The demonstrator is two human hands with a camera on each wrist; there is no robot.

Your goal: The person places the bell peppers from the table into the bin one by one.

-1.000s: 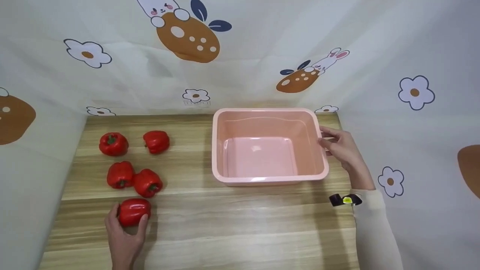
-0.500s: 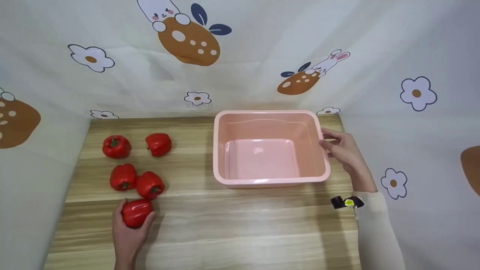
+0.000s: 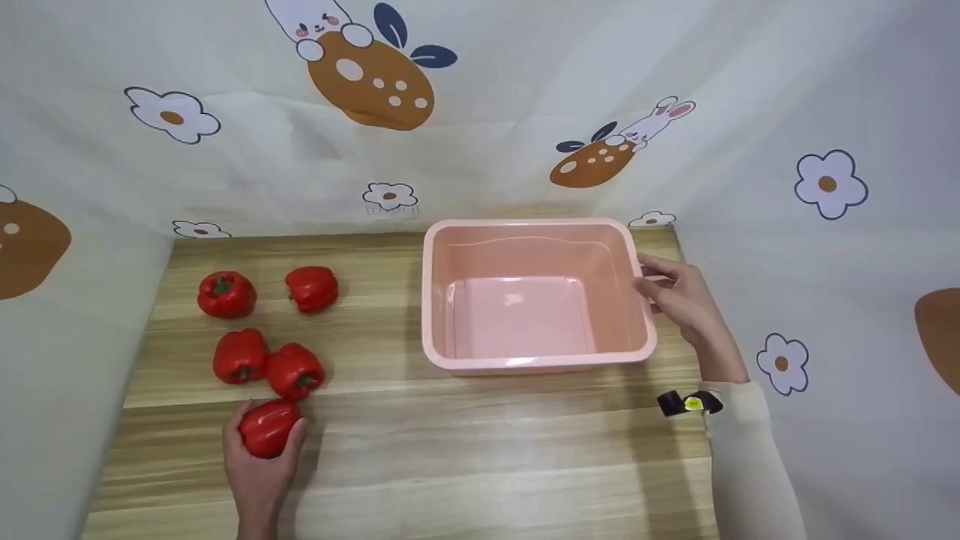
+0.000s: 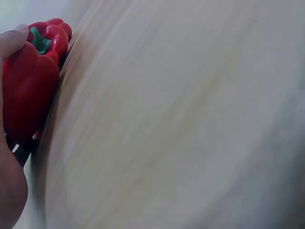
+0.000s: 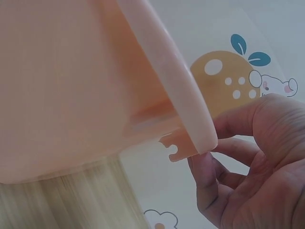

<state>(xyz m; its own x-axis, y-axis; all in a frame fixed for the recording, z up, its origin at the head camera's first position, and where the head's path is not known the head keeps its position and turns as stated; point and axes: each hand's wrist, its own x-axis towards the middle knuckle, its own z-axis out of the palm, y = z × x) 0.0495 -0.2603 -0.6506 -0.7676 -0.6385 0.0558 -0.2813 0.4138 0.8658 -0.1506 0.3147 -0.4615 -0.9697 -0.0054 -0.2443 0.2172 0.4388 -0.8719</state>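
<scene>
My left hand [image 3: 259, 474] grips a red bell pepper [image 3: 268, 427] low over the front left of the table, thumb on one side and fingers on the other. In the left wrist view the same bell pepper [image 4: 29, 90] shows its green stem, with the thumb near its top. At the right, my right hand [image 3: 684, 304] pinches the side rim of a pink plastic basin [image 3: 536, 363]. The right wrist view shows the fingertips right at the rim [image 5: 174, 74]. Nothing lies inside the basin.
Beyond the left hand, two bell peppers [image 3: 240, 355] [image 3: 295, 370] sit side by side. Two more, one upright [image 3: 226, 295] and one on its side [image 3: 312, 289], lie near the back. Patterned cloth [image 3: 480, 135] walls the wood-grain table [image 3: 465, 465] at the back and sides.
My left hand has closed more around the bell pepper and tilted it, its far end now against the pepper beyond. The right hand and the basin stay as they were.
</scene>
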